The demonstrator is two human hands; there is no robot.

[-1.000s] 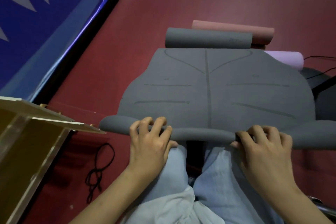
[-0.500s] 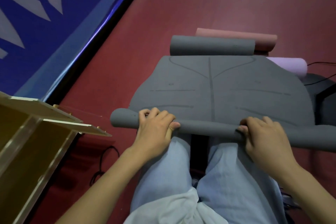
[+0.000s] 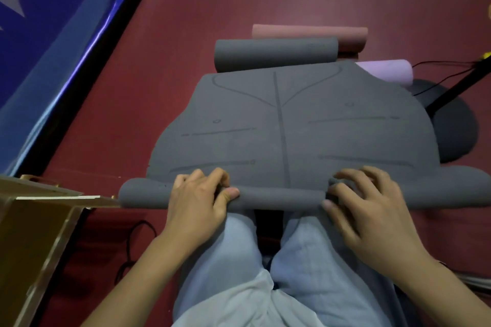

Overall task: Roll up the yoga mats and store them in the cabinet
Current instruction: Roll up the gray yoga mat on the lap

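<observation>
Red floor, with a blue banner along its left edge. Grey mat spread flat mid-floor, near edge wound into a thin roll lying across the knees of pale blue trousers. Wooden cabinet at the floor's near left corner, its top edge just beside the roll's left end. At the mat's far edge, a rolled grey mat; behind that a pink roll; to the right a lilac roll. Dark round base off the mat's right edge. Left hand curled over the roll, thumb under, fingers close together. Right hand on the roll, fingers bent and spread, thumb pressing its near side. Black cord on the floor beside the cabinet.
</observation>
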